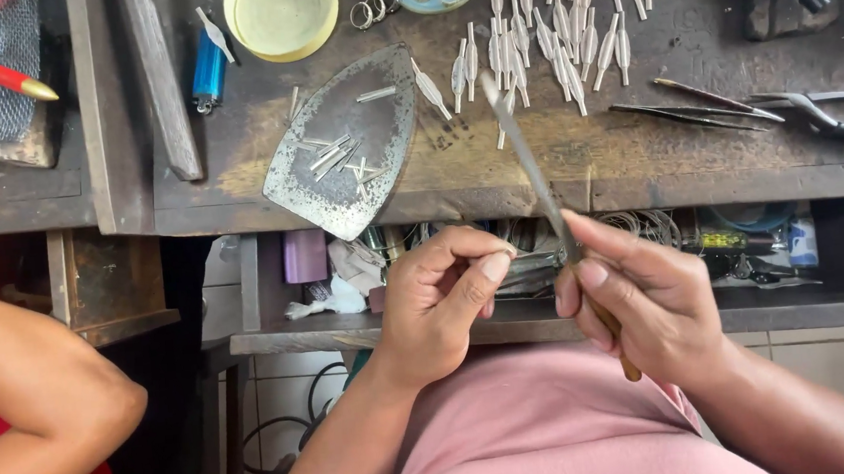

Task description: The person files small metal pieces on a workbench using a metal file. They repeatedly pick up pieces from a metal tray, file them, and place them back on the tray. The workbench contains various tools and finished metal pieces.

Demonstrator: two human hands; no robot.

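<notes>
Below the iron plate [344,143], the right hand [648,299] grips a file [532,168], the left hand [438,306] pinches something too small to identify, while many finished-looking silver pieces [557,41] lie right of the plate, a few rods [330,156] upon it.

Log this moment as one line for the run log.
right hand: grips file | left hand: fingertips pinched, contents hidden | bench: iron soleplate, silver pieces, tweezers
</notes>
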